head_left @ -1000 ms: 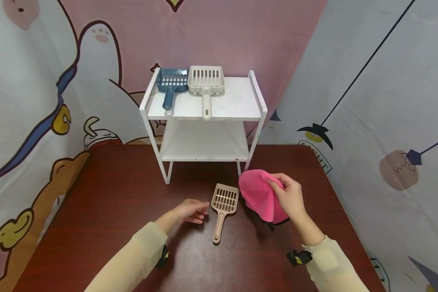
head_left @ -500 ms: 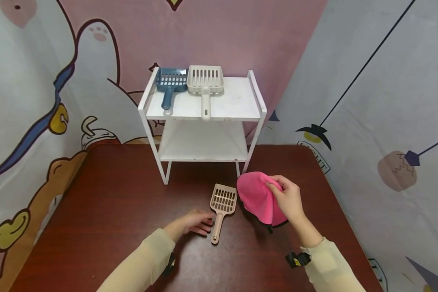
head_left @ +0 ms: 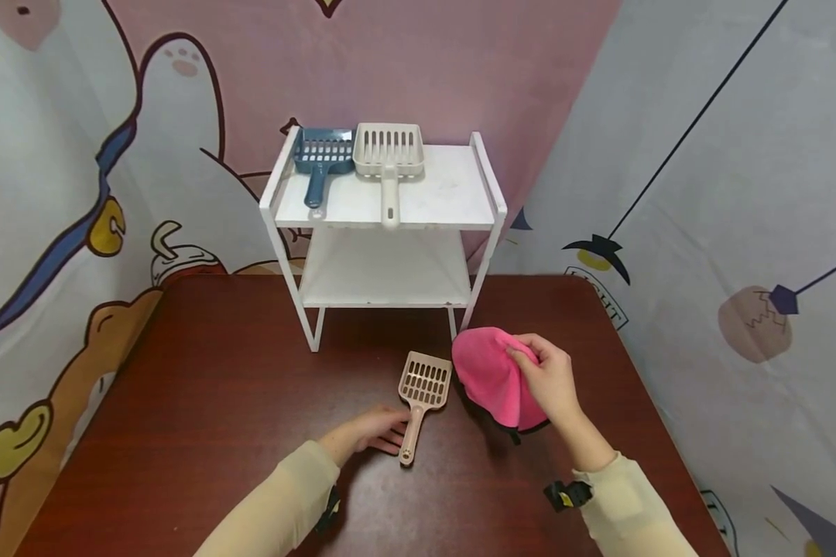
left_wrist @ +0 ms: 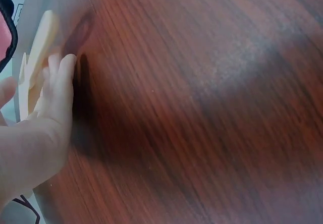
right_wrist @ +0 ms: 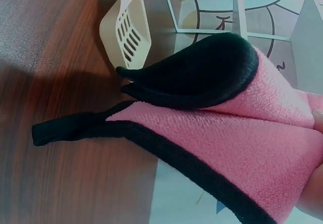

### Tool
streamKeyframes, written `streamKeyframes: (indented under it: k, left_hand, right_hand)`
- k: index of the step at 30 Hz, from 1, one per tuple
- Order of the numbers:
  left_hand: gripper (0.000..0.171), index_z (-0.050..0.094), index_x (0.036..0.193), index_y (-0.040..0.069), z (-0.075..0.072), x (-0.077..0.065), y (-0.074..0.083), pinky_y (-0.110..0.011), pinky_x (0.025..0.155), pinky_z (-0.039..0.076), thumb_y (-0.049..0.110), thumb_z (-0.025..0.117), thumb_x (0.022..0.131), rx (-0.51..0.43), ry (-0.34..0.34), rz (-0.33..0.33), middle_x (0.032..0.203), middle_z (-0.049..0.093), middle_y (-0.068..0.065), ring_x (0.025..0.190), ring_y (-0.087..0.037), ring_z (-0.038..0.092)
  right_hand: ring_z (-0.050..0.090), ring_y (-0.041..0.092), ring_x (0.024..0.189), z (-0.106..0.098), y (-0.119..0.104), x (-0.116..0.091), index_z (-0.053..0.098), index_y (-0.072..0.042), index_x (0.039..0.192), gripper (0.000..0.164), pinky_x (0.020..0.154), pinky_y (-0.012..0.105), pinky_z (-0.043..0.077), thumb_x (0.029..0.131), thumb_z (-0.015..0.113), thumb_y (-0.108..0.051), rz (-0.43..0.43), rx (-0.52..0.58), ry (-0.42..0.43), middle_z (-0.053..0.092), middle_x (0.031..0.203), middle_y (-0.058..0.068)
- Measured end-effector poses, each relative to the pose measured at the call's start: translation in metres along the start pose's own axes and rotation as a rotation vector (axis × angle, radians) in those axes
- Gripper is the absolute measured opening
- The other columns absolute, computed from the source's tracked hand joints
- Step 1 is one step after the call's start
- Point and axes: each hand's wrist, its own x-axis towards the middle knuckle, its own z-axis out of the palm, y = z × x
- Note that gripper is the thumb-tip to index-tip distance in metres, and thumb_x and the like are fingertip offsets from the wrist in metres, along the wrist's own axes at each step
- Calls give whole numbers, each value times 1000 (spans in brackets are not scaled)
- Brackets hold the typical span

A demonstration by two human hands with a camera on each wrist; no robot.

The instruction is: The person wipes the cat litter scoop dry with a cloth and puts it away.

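Note:
A beige slotted litter scoop (head_left: 410, 441) lies on the brown table, its handle toward me. My left hand (head_left: 378, 427) is at this handle, fingertips right beside it. In the left wrist view the fingers reach out straight along the scoop's handle (left_wrist: 43, 40), with the thumb apart from them. To the right, my right hand (head_left: 552, 377) pinches a pink cloth (head_left: 489, 373) between thumb and fingers and holds it up. The right wrist view shows the cloth's black edging (right_wrist: 176, 156) and a black loop (right_wrist: 60, 128), with the fabric hanging folded.
A white two-tier rack (head_left: 453, 189) stands at the back of the table (head_left: 202, 433). On its top tier lie a blue scoop (head_left: 316, 188) and a white scoop (head_left: 389, 197), side by side. A patterned backdrop (head_left: 522, 70) surrounds the table.
My left hand has moved right and slightly toward me, up to the beige scoop's handle. My right hand stays nearly still with the pink cloth.

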Motion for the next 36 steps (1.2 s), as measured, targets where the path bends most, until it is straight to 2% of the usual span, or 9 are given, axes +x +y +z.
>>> streamKeyframes:
  k: [3,8,12,14,16,22,27,33,36]
  left_hand:
    - [37,52,112,-4,-1,-2,2,-32,66,55,28,48,94,-9,11,7,91,58,-9,71,-14,57]
    - [29,46,113,-7,-4,-3,3,-19,54,50,17,42,98,-111,-28,46,76,54,-2,61,-7,54]
    - [16,41,106,-3,-8,-6,7,-10,43,33,8,33,99,-196,-57,56,68,45,4,49,1,37]
    - [13,39,103,-1,-12,-10,10,-10,41,24,6,29,99,-225,-76,62,66,40,6,47,1,29]
    - [11,37,103,0,-18,-14,15,-11,41,20,5,27,99,-245,-105,72,65,36,6,47,1,24]
    - [10,35,101,3,-39,-29,31,-11,41,19,5,25,100,-272,-166,122,64,33,7,47,1,23]
    - [13,36,96,7,-49,-40,43,-11,41,19,5,24,99,-304,-196,154,64,31,7,46,2,23]
    - [10,36,100,5,-53,-51,52,-11,41,19,6,25,100,-292,-169,148,64,33,7,47,2,23]
    - [11,36,100,5,-54,-55,56,-11,41,19,7,25,101,-306,-146,154,64,34,6,47,1,22]
  right_hand:
    - [51,1,59,1,-1,1,70,-1,94,13,54,13,45,85,68,-11,-1,1,11,68,81,16]
    - [49,-2,60,1,-11,0,69,2,93,12,54,11,43,84,68,-7,14,1,18,68,81,18]
    - [49,-2,61,0,-30,-4,68,6,91,10,55,10,42,84,67,-1,-1,-9,17,67,81,21]
    - [49,-2,61,-1,-38,-5,67,7,91,10,55,10,42,84,66,1,-12,-19,15,67,81,22]
    - [50,-1,61,-1,-42,-6,67,8,91,10,56,9,42,84,66,1,-10,-25,12,67,81,23]
    - [50,0,58,1,-43,-7,68,7,91,10,54,10,42,84,66,0,0,-7,14,67,79,22]
    - [50,1,57,5,-41,-7,68,6,91,10,53,11,43,84,66,-1,-8,8,-6,67,78,22]
    - [49,2,56,10,-45,-7,68,6,92,10,53,12,43,84,66,-1,-13,7,-18,66,77,21]
    - [49,1,56,16,-43,-8,69,5,91,10,53,11,42,84,67,-1,-15,5,8,67,77,20]
